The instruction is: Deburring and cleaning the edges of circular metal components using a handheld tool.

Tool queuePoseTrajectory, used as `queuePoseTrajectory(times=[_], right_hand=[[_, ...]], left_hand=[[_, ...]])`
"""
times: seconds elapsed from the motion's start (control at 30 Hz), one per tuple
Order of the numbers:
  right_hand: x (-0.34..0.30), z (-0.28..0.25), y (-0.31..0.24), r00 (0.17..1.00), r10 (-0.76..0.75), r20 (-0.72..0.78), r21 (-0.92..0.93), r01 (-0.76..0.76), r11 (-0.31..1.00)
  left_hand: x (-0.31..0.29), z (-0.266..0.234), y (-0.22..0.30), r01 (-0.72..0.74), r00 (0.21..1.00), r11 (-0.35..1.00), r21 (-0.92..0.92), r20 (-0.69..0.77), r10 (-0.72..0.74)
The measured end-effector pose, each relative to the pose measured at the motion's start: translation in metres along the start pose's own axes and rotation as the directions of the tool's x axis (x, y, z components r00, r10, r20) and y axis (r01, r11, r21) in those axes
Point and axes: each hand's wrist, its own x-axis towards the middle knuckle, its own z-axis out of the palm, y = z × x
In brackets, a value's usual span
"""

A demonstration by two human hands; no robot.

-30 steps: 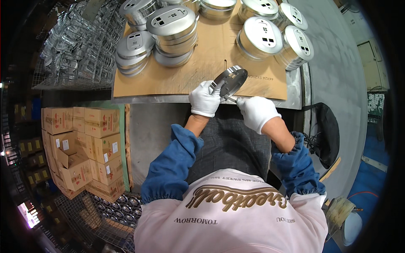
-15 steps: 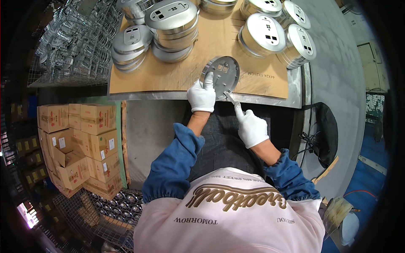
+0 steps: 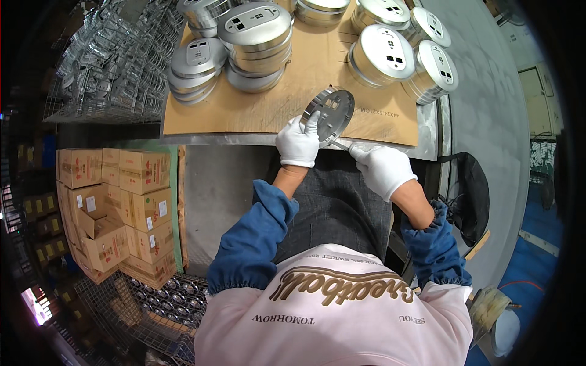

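My gloved left hand [image 3: 298, 144] is closed on a round grey metal cover [image 3: 337, 114], thumb pressed on its inner face. The cover is held tilted above the table's front edge, with small cutouts and a raised rim showing. My gloved right hand [image 3: 386, 171] is wrapped round a thin hand tool [image 3: 339, 145]. Its flat metal tip reaches the cover's lower rim; whether it touches cannot be made out. The handle is mostly hidden in the glove, so the tool's exact kind is unclear.
Stacks of silver metal covers [image 3: 255, 25] stand along the far side of the cardboard-topped table [image 3: 244, 119], with more stacks [image 3: 381, 52] at right. A wire basket [image 3: 116, 67] of metal parts is far left. Cardboard boxes [image 3: 143, 210] stand left; a black bag [image 3: 471, 195] hangs right.
My right hand has moved right and turned, and the tool now lies flatter, pointing left. The cover has shifted slightly right and tilted more. The view has moved a little.
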Motion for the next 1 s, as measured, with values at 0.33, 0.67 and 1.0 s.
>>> queuePoseTrajectory(times=[0.33,0.67,1.0], right_hand=[[0.013,-0.002,-0.004,0.999,-0.041,0.018,-0.013,0.041,0.999],[0.042,-0.028,-0.005,0.94,0.049,0.339,-0.026,-0.043,0.999],[0.02,0.007,-0.003,0.98,0.007,0.196,0.038,-0.015,0.999]], left_hand=[[-0.003,-0.003,0.007,-0.161,0.985,0.986,0.032,-0.057,0.163],[-0.007,0.0,0.001,-0.21,0.978,0.978,-0.006,0.012,0.21],[-0.003,0.004,0.011,-0.121,0.99,0.99,-0.069,-0.085,0.115]])
